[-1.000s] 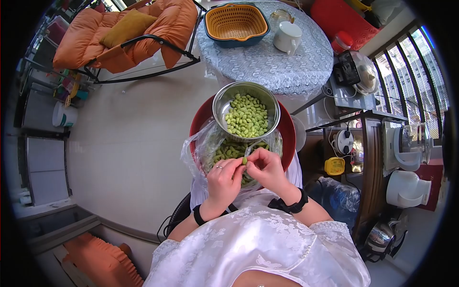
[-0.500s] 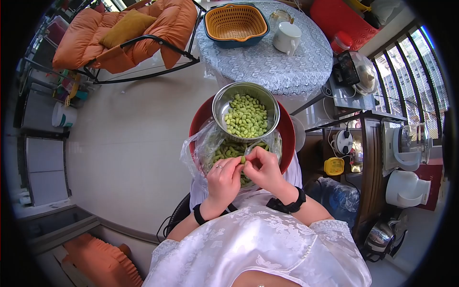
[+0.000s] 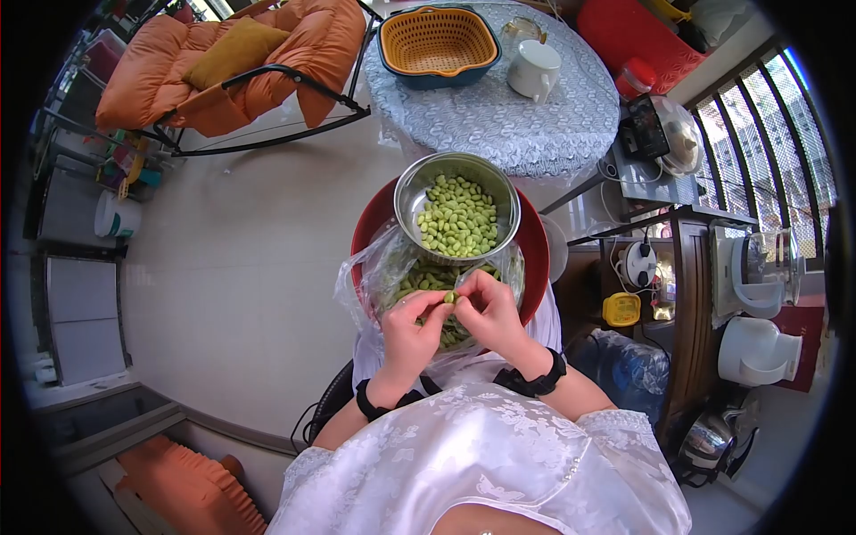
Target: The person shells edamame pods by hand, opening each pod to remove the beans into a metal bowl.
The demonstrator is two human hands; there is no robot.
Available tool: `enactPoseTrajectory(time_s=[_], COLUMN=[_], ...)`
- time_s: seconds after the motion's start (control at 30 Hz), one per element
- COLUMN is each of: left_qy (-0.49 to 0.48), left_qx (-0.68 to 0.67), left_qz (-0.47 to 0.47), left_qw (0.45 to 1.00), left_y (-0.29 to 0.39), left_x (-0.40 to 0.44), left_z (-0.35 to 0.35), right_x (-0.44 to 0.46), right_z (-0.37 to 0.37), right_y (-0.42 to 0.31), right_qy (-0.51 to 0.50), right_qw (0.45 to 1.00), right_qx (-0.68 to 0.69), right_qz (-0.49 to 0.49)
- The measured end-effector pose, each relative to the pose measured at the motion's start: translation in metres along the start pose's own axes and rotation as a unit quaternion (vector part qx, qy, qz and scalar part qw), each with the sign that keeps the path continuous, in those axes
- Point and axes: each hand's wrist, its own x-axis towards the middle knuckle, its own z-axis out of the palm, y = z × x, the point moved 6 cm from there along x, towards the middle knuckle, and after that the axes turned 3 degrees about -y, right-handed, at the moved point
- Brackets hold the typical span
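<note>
My left hand (image 3: 410,333) and my right hand (image 3: 490,314) meet above a red basin (image 3: 537,259). Between their fingertips they pinch a small green edamame pod (image 3: 450,298); both hands are closed on it. Just beyond them, a steel pot (image 3: 403,198) holds many shelled pale-green beans (image 3: 457,214). It rests on the far part of the basin. Under my hands, a clear plastic bag (image 3: 367,272) lines the basin, with unshelled pods (image 3: 428,275) inside. My fingers hide part of the pods.
A round table with a lace cloth (image 3: 499,134) stands ahead, bearing an orange colander (image 3: 439,40) in a dark basin and a white mug (image 3: 534,71). An orange cushioned rocking chair (image 3: 312,45) is at the left. Shelves with appliances (image 3: 691,303) flank the right.
My hands still pinch the pod at nearly the same spot. The left hand has turned a little and its fingers have shifted around the pod, which now shows more between the fingertips.
</note>
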Motion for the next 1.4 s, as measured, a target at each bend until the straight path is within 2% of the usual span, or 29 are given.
enactPoseTrajectory(time_s=[0.07, 0.1, 0.17, 0.2, 0.4, 0.47, 0.6, 0.67, 0.7, 0.77, 0.9, 1.0, 1.07, 1.1, 1.17, 1.2, 1.27, 1.33, 1.4], left_qy=[-0.022, -0.023, -0.033, -0.033, -0.021, 0.015, 0.017, 0.004, 0.005, -0.01, -0.014, -0.02, -0.034, -0.034, -0.026, -0.026, -0.027, -0.03, -0.028], left_qx=[-0.08, -0.08, -0.124, -0.124, -0.023, 0.13, 0.136, 0.066, 0.066, 0.047, 0.033, 0.078, 0.085, 0.085, 0.061, 0.062, 0.058, 0.054, 0.051], left_qz=[-0.067, -0.067, -0.152, -0.152, -0.105, 0.026, 0.038, -0.034, -0.034, -0.059, -0.066, -0.031, -0.072, -0.072, -0.079, -0.08, -0.068, -0.071, -0.074], left_qw=[0.994, 0.994, 0.98, 0.98, 0.994, 0.991, 0.99, 0.997, 0.997, 0.997, 0.997, 0.996, 0.993, 0.993, 0.995, 0.994, 0.996, 0.996, 0.996], left_y=[-0.019, -0.02, -0.031, -0.03, -0.019, -0.003, 0.0, -0.007, -0.007, -0.011, -0.02, -0.014, -0.011, -0.011, -0.014, -0.017, -0.02, -0.016, -0.011], left_x=[-0.002, -0.002, -0.005, -0.005, -0.002, 0.001, 0.002, 0.0, 0.0, -0.002, -0.003, -0.003, -0.003, -0.003, -0.004, -0.005, -0.006, -0.006, -0.005], left_z=[0.003, 0.001, 0.002, 0.001, -0.003, -0.008, -0.008, -0.008, -0.008, -0.008, -0.008, -0.008, -0.007, -0.007, -0.007, -0.007, -0.007, -0.004, -0.004], right_x=[0.0, 0.0, 0.0, 0.001, 0.003, 0.004, 0.005, 0.006, 0.006, 0.006, 0.005, 0.004, 0.003, 0.004, 0.012, 0.016, 0.031, 0.048, 0.06], right_z=[0.001, 0.0, 0.002, 0.003, 0.006, 0.007, 0.004, 0.002, 0.002, 0.003, 0.004, 0.003, 0.0, -0.001, -0.014, -0.017, -0.03, -0.036, -0.04], right_y=[-0.003, -0.006, -0.01, -0.011, -0.025, -0.047, -0.041, -0.031, -0.028, -0.019, -0.011, -0.008, -0.005, -0.005, -0.022, -0.028, -0.062, -0.086, -0.094], right_qy=[-0.013, -0.013, -0.045, -0.046, -0.07, -0.041, -0.072, -0.099, -0.099, -0.111, -0.124, -0.106, -0.099, -0.099, -0.01, -0.011, 0.036, 0.078, 0.067], right_qw=[1.0, 1.0, 0.997, 0.997, 0.992, 0.989, 0.985, 0.984, 0.984, 0.992, 0.991, 0.993, 0.986, 0.986, 0.998, 0.998, 0.995, 0.983, 0.978], right_qx=[-0.026, -0.026, -0.054, -0.054, -0.1, -0.133, -0.127, -0.136, -0.136, -0.054, -0.039, -0.003, 0.015, 0.015, -0.057, -0.056, -0.051, -0.112, -0.157], right_qz=[0.011, 0.011, 0.025, 0.025, 0.009, -0.057, -0.09, -0.056, -0.056, -0.017, 0.01, 0.058, 0.133, 0.132, -0.017, -0.017, -0.084, -0.125, -0.118])
